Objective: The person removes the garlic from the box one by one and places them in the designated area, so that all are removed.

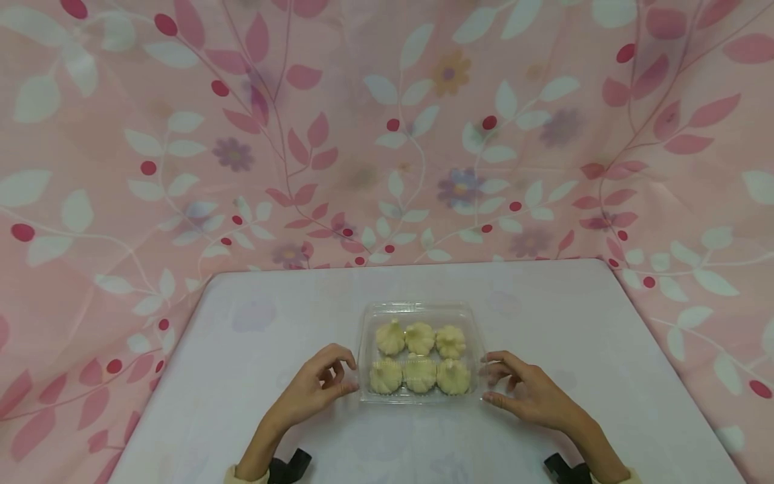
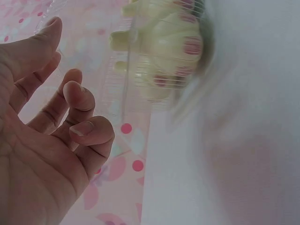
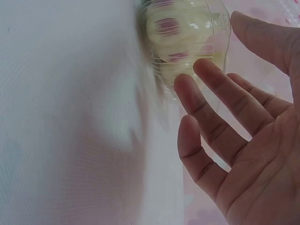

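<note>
A clear plastic box (image 1: 421,398) sits on the white table, holding several pale garlic bulbs (image 1: 420,375) in two rows. Purple marks show on the bulbs' undersides in both wrist views. At the box's left side is my left hand (image 1: 320,386), its fingers loosely bent and holding nothing. My right hand (image 1: 529,393) is at the opposite side, with fingers spread and fingertips close to the wall. Whether those fingertips touch the plastic I cannot tell. In the right wrist view the right palm (image 3: 262,168) faces the box, its fingers relaxed.
The white table (image 1: 272,316) carries the box near its middle. Behind and around the table hangs pink cloth (image 1: 345,134) with leaves and flowers. Black straps (image 1: 290,465) circle both wrists.
</note>
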Demonstrator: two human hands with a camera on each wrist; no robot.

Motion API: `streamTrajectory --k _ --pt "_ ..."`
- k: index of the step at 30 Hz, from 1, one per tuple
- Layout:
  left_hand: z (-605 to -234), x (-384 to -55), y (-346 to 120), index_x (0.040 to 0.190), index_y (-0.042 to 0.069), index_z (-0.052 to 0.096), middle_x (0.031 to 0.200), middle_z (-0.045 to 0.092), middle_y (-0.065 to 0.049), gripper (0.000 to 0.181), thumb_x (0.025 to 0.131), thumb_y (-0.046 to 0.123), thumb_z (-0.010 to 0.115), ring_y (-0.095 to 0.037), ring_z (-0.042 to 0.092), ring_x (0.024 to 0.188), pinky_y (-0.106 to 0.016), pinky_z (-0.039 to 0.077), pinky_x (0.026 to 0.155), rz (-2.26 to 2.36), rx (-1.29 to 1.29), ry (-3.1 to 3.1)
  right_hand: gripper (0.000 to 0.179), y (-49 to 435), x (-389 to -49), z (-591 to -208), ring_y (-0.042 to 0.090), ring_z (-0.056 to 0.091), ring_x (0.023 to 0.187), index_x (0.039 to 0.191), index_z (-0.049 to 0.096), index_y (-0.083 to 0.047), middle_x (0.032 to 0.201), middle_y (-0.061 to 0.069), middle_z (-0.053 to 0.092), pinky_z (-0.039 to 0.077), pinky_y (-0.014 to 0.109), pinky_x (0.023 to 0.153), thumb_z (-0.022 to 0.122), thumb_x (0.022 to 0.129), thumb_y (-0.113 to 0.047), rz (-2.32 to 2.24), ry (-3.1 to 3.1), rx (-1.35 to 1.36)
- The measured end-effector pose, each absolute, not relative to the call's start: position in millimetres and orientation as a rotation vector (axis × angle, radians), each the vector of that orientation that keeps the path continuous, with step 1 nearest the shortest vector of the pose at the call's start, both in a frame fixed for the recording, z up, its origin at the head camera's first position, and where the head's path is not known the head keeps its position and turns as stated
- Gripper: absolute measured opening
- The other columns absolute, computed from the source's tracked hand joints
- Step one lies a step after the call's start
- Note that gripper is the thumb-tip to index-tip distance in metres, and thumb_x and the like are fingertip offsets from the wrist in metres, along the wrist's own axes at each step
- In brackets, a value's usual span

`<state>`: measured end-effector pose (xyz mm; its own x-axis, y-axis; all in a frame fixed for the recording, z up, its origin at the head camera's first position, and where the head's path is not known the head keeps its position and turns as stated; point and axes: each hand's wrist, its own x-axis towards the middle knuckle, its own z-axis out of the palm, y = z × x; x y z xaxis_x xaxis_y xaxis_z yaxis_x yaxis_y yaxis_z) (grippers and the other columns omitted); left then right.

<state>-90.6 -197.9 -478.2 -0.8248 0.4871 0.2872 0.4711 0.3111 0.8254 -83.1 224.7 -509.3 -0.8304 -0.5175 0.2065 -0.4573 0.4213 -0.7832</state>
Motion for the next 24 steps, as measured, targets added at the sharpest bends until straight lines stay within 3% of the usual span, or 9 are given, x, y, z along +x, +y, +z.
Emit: streamTrajectory --k 9,17,24 --pt "-467.4 -98.0 -196.9 0.108 0.015 0.061 0.104 0.056 -0.001 0.027 0.086 0.011 0.077 -0.017 0.051 0.071 -0.025 0.042 0.053 1.678 0.968 2.562 0.052 224.2 -82.8 -510.2 0.014 0.064 0.088 0.135 0.053 -0.011 0.112 -0.001 0.068 0.05 0.033 0.065 0.074 0.09 -0.026 -1.399 2.58 -0.922" --pt "-441.1 -97.8 -188.1 0.105 0.008 0.062 0.105 0.056 -0.012 0.029 0.083 -0.007 0.074 -0.021 0.05 0.073 -0.027 0.043 0.053 1.743 0.974 2.628 0.048 222.5 -82.6 -509.8 0.015 0.064 0.088 0.131 0.059 -0.014 0.109 -0.006 0.067 0.05 0.033 0.066 0.076 0.088 -0.026 -1.363 2.601 -0.864" --pt "-418.0 -96.8 -182.5 0.105 0.001 0.061 0.109 0.057 -0.016 0.026 0.084 -0.011 0.071 -0.023 0.052 0.079 -0.029 0.046 0.057 1.774 0.967 2.648 0.046 222.0 -83.3 -508.0 0.016 0.065 0.089 0.129 0.06 -0.013 0.11 -0.004 0.067 0.051 0.034 0.066 0.077 0.088 -0.026 -1.365 2.589 -0.864"
